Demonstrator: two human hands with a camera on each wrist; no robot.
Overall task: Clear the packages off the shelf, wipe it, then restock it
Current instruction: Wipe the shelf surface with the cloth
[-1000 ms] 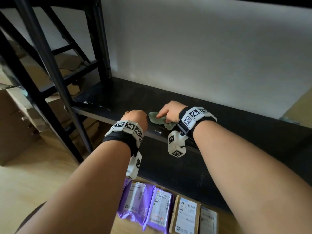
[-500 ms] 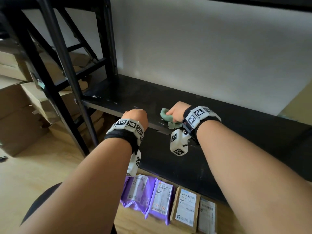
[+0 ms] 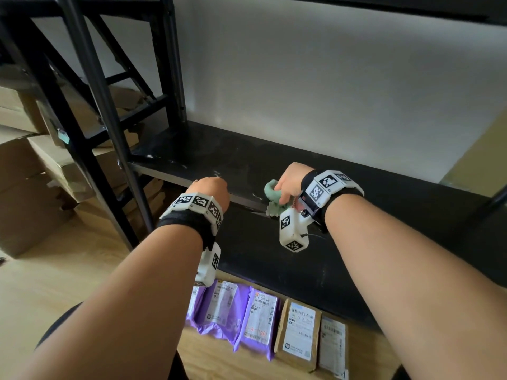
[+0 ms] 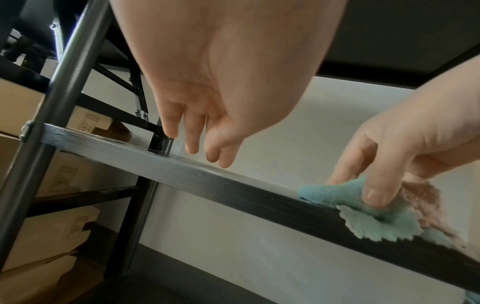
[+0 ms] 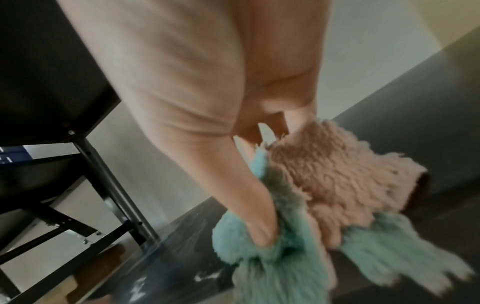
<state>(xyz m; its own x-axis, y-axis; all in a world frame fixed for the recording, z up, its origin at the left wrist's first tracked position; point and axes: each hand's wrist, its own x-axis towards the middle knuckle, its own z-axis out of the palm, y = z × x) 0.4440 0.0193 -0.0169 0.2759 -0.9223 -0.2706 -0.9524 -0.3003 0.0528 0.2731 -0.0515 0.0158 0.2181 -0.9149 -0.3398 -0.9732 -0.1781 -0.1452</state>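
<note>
The black shelf board (image 3: pixel 356 187) is bare of packages and shows pale smears near its left end. My right hand (image 3: pixel 290 182) grips a fluffy green and pink cloth (image 3: pixel 273 196) at the board's front edge; the thumb (image 4: pixel 379 189) pinches it there. The cloth (image 5: pixel 298 216) is bunched under the palm and part hangs over the edge. My left hand (image 3: pixel 211 187) hovers at the front edge to the left, fingers (image 4: pixel 192 144) relaxed and pointing down, holding nothing. Purple and brown packages (image 3: pixel 260 322) lie in a row on the floor below.
A black upright post (image 3: pixel 90 91) and diagonal braces stand at the left. Cardboard boxes (image 3: pixel 30 187) are stacked on the floor and on the neighbouring rack at the left. A white wall backs the shelf. A lower black shelf (image 3: pixel 301 270) sits beneath my wrists.
My right hand has drawn the cloth back to the front edge and bunched it up. The head view has shifted left and up slightly. The left hand stays by the edge.
</note>
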